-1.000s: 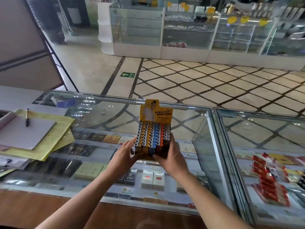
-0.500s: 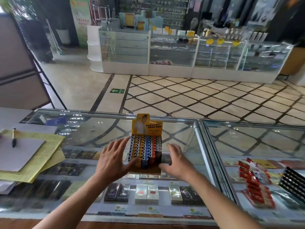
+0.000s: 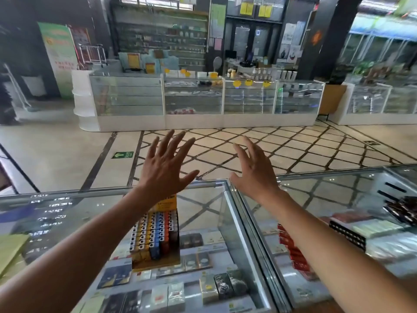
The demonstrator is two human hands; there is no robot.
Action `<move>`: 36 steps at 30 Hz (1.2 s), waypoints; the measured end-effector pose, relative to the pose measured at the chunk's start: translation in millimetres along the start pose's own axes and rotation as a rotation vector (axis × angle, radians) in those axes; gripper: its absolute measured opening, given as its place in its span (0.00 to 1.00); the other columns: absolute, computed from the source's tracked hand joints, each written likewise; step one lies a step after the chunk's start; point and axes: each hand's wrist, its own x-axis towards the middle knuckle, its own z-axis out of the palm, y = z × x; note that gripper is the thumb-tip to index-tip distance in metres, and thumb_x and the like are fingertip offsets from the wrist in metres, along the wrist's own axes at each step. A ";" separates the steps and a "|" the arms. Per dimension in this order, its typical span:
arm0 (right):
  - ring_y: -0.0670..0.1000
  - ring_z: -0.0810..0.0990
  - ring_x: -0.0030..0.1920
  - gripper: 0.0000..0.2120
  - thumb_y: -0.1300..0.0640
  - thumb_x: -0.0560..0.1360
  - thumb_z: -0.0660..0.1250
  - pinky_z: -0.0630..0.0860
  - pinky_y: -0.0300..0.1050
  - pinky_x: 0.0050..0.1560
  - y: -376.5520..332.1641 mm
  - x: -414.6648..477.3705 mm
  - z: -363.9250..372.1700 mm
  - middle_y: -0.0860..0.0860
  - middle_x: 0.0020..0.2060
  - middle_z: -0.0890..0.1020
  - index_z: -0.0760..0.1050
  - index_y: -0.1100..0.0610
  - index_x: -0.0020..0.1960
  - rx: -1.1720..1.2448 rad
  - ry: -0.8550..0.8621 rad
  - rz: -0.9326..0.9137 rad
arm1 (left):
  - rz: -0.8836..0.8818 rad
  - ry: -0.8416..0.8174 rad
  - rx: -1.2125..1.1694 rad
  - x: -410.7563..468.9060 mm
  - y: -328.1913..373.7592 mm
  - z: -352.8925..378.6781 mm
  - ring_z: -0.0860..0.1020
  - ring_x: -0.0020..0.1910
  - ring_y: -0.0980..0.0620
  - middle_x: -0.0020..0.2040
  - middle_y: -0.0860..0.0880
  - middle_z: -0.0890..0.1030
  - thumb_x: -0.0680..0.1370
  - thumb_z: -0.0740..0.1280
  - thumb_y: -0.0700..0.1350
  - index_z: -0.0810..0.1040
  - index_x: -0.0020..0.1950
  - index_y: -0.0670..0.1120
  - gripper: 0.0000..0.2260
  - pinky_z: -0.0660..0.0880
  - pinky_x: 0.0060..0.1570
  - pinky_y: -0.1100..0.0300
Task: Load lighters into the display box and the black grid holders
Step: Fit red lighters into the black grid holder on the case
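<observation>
A: Found the display box (image 3: 155,242) anywhere?

B: Yep, spotted it standing on the glass counter (image 3: 204,184), left section, not far from the middle seam. Was packed with lighters (image 3: 153,231) in columns, caps up: white, yellow, blue, orange, dark brown. Had a yellow header card (image 3: 168,202) at the back.

A: Got a clean look at it?

B: Not fully. Was cut across by the left forearm (image 3: 101,233), right over the header card and the back-left corner. Couldn't read the print either, too blurry.

A: And the hands? Held anything?

B: Nope. Saw the left hand (image 3: 164,168) up above the far counter edge, fingers spread straight, nothing in it. Same with the right hand (image 3: 255,175): fingers splayed, a bit bent, empty. Touched nothing, and hung well apart from the box.

A: Noticed any grid holders?

B: Caught a black grid holder (image 3: 347,234) over on the right section, with a long dotted edge. Couldn't tell whether on top of the glass or under it. Spotted another dark thing (image 3: 404,211) behind it near the frame edge, too smeared to call.

A: Anything else around?

B: Plenty. Rows of cigarette packs (image 3: 171,294) shelved under the glass below the box, red packs (image 3: 291,249) under the right pane just beside the right forearm (image 3: 316,233), yellow paper (image 3: 11,249) at the left edge. Beyond the counter, looked out on tiled floor (image 3: 293,150) with a green arrow sign (image 3: 122,155) and a row of glass showcases (image 3: 194,98).
</observation>
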 end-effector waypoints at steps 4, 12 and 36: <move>0.63 0.58 0.79 0.37 0.49 0.75 0.70 0.63 0.63 0.76 40.7 11.2 -35.3 0.60 0.81 0.55 0.61 0.56 0.80 -0.035 0.113 -0.002 | 0.036 0.056 0.003 45.9 38.3 -10.5 0.47 0.83 0.43 0.84 0.46 0.52 0.79 0.58 0.70 0.53 0.84 0.54 0.38 0.52 0.79 0.37; 0.62 0.60 0.78 0.36 0.49 0.74 0.71 0.64 0.63 0.75 144.2 0.2 -77.7 0.60 0.80 0.58 0.64 0.57 0.78 -0.062 0.201 -0.004 | 0.057 0.092 0.022 99.2 143.9 -14.8 0.47 0.83 0.43 0.84 0.46 0.52 0.79 0.60 0.68 0.52 0.84 0.54 0.38 0.49 0.80 0.38; 0.62 0.60 0.78 0.34 0.47 0.76 0.69 0.66 0.66 0.73 403.6 -128.7 -56.2 0.59 0.80 0.58 0.63 0.57 0.78 -0.018 -0.062 0.087 | 0.158 -0.199 -0.115 121.2 403.7 100.8 0.50 0.83 0.45 0.84 0.48 0.55 0.80 0.51 0.70 0.56 0.82 0.56 0.34 0.52 0.79 0.38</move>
